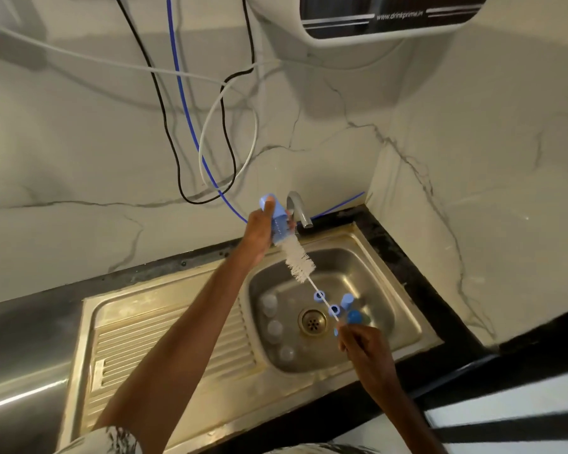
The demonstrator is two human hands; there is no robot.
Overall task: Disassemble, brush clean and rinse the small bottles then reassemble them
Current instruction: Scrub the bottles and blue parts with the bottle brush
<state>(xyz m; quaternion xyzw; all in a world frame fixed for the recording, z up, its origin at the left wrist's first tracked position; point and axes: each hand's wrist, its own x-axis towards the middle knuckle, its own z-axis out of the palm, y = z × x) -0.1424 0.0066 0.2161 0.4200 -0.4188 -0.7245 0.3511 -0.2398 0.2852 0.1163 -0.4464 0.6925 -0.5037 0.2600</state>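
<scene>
Steel, dulled and yellowish, forms the sink (pixel 387 290), and its drain (pixel 313 321) serves as the marker for everything else. Nearer than the drain and to its left runs the ribbed drainboard (pixel 164 339). Just near-right of the drain, the right hand (pixel 363 345) pinches the thin white stem of the bottle brush (pixel 299 257) between curled fingers. Left of the drain, three clear small pieces (pixel 274 329) stand in a row on the basin floor. Just right of it lie a round blue cap (pixel 354 317) and a paler blue hexagonal cap (pixel 346 301); two blue rings (pixel 334 310) sit right of and just beyond the drain, and in this view the stem crosses them.

Beyond the drain, the brush's white bristles rise on a slant over the basin, their tip inside the mouth of a light blue bottle (pixel 277 221). The left hand (pixel 259 231) grips this bottle above the far rim, mouth tilted down toward the drain, thumb laid along its side. A grey tap (pixel 297 208) curves just beside the bottle. Farther still, black, white and blue cables (pixel 181 93) hang on the marble wall (pixel 79 142), below a water purifier (pixel 384 18).
</scene>
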